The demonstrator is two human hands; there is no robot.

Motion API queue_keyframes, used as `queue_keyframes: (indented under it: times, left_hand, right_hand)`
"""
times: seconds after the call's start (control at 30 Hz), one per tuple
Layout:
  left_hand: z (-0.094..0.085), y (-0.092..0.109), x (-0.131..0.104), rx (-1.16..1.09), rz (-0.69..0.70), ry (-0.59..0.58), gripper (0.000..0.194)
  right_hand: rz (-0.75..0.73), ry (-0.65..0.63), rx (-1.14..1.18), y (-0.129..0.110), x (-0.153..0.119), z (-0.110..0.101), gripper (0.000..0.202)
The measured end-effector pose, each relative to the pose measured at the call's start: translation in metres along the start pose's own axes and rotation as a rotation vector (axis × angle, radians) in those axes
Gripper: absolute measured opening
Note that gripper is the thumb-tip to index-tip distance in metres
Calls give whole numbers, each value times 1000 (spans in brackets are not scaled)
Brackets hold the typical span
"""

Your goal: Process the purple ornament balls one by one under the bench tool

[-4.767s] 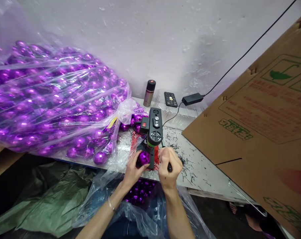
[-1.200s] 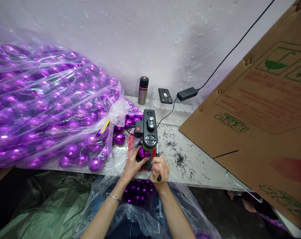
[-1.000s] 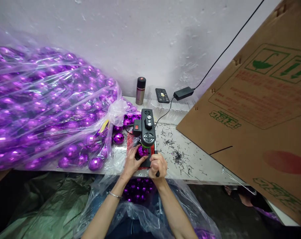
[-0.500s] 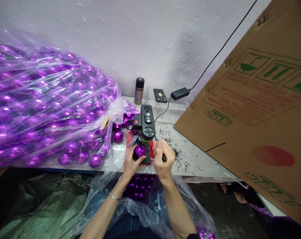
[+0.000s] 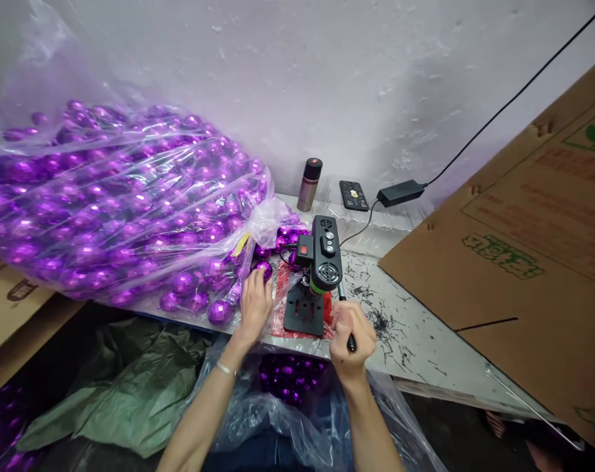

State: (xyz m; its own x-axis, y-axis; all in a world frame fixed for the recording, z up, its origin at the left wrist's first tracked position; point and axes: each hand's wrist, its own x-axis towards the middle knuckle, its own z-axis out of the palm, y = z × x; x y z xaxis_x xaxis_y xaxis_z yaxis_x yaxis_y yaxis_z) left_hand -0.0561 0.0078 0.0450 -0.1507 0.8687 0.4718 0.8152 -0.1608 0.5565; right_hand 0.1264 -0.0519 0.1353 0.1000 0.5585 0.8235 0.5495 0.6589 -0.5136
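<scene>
A small black press-like machine (image 5: 326,252) stands on the table, with two round vents on top and a bare slotted base plate (image 5: 302,316). My right hand (image 5: 352,333) is closed round the black-gripped lever handle (image 5: 352,343) at the machine's right side. To the left, my left hand (image 5: 256,303) has its fingers on the near side of a shiny purple faceted ball (image 5: 263,269), which lies beside the bag; the fingertips are partly hidden. Beneath the table edge, several purple balls (image 5: 292,378) lie in clear plastic over my lap.
A big clear bag (image 5: 130,196) of purple balls fills the left. A cardboard box (image 5: 499,275) leans at right. Behind the machine are a flask (image 5: 309,185), a phone (image 5: 354,195) and a power adapter (image 5: 400,193). Dark shavings (image 5: 376,321) litter the tabletop.
My left hand has moved left from the machine's base to the loose ball beside the bag. The ball that was on the base plate is gone from it. My right hand still grips the lever; the view has shifted.
</scene>
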Motion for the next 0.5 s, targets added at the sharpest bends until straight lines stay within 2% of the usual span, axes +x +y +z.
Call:
queue_keyframes:
  times: [0.1, 0.17, 0.23, 0.33, 0.43, 0.5]
  left_hand:
    - [5, 0, 45, 217, -155, -249, 59]
    - [10, 3, 56, 255, -189, -387, 61]
    - [14, 6, 59, 153, -190, -429, 56]
    - [14, 6, 55, -203, -257, -350, 54]
    - [6, 3, 41, -730, -496, -253, 58]
    - [-3, 3, 26, -1076, -698, -284, 54]
  right_hand:
    - [-13, -6, -10, 1, -1, 0, 31]
    - [-21, -10, -13, 2, -2, 0, 30]
    - [-29, -11, -14, 2, -2, 0, 30]
    - [-35, -14, -17, 1, 0, -1, 30]
    - [-16, -28, -1, -1, 7, -3, 29]
    - [14, -33, 9, -4, 14, -4, 30]
